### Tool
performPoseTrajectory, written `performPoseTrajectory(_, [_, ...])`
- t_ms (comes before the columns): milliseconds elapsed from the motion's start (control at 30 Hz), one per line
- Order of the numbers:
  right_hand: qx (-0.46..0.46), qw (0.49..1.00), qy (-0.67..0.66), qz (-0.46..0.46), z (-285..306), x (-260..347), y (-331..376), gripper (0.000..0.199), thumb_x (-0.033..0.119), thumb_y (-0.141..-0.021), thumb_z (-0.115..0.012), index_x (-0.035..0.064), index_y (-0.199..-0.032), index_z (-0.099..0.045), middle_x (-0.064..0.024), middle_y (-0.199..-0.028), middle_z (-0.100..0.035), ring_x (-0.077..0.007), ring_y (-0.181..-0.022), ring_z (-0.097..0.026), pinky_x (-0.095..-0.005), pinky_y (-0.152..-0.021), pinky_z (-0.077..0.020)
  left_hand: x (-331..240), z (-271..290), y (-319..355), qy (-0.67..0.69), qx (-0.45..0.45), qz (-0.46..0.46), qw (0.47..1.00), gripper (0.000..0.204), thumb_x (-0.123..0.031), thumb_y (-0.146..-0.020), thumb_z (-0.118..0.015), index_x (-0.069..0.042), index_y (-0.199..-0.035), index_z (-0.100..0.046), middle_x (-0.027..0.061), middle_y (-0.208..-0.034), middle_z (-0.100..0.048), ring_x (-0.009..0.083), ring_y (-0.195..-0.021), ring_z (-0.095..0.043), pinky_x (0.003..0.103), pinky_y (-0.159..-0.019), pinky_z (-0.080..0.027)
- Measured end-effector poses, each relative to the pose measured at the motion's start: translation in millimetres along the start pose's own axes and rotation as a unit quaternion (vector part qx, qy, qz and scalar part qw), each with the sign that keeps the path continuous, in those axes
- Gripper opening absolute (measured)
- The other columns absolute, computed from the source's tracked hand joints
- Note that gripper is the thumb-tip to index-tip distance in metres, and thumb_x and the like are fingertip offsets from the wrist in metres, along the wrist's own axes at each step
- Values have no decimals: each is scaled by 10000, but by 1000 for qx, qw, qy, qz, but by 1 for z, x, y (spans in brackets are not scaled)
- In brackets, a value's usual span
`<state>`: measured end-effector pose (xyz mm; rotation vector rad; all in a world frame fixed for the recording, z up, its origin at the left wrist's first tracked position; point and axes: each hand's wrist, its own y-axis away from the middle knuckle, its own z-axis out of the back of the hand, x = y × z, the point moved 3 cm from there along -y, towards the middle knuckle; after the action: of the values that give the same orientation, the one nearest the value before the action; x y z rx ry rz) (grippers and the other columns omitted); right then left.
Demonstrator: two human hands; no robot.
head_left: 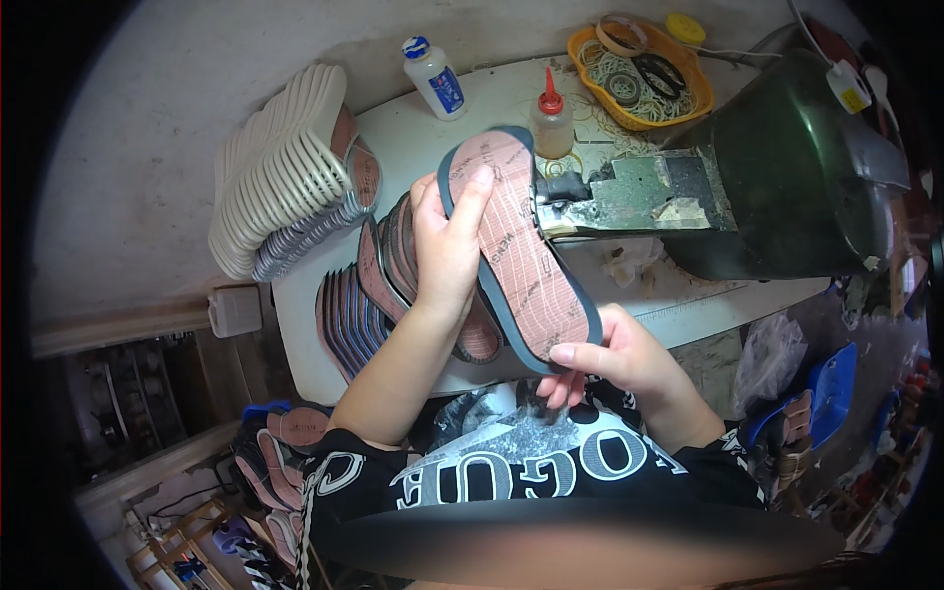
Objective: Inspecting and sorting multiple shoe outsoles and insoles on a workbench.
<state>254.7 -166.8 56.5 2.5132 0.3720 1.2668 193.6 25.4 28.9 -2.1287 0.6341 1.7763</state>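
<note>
Both hands are clamped on a pink insole with a dark blue rim (519,251), held over the white table (413,138): left hand (447,251) fingers closed around its upper half, right hand (615,359) pinching the heel. Behind sit a white bottle with a blue label (435,79), a red-capped glue bottle (552,123) and an orange tray (639,74).

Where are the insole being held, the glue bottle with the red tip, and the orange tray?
insole (519,258), head view, middle of its pinkish printed face.
glue bottle with the red tip (554,128), head view, on its clear body.
orange tray (588,96), head view, on its left rim.
</note>
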Motion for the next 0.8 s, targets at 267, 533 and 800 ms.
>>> performPoseTrajectory(267, [-95,982,-127,103,-12,-8,-16,320,212,-970,-485,-83,-991,-607,-193,-851,-673,-215,-719,-684,-278,-641,-554,-16,-21,-27,-7,74,76,994,314,-255,-887,-636,25,-1028,-634,58,-910,-667,123,-790,-612,260,-751,-479])
performPoseTrajectory(533, [-132,964,-155,169,-6,4,-52,315,202,-974,-467,-86,-1019,-587,-204,-870,-663,-241,-754,-689,-295,-649,-563,-57,-11,-76,-502,22,-345,793,616,-489,-798,-675,-35,-1200,-569,231,-1313,-481,322,-1313,-354,452,-1087,-253])
performPoseTrajectory(800, [-172,961,-159,147,-8,20,-60,357,243,-979,-455,-79,-1064,-583,-216,-888,-672,-255,-757,-693,-305,-668,-576,-83,-44,-83,-547,565,-216,579,357,-416,-742,-725,-92,-861,-634,31,-890,-613,225,-1036,-551,483,-1105,-148])
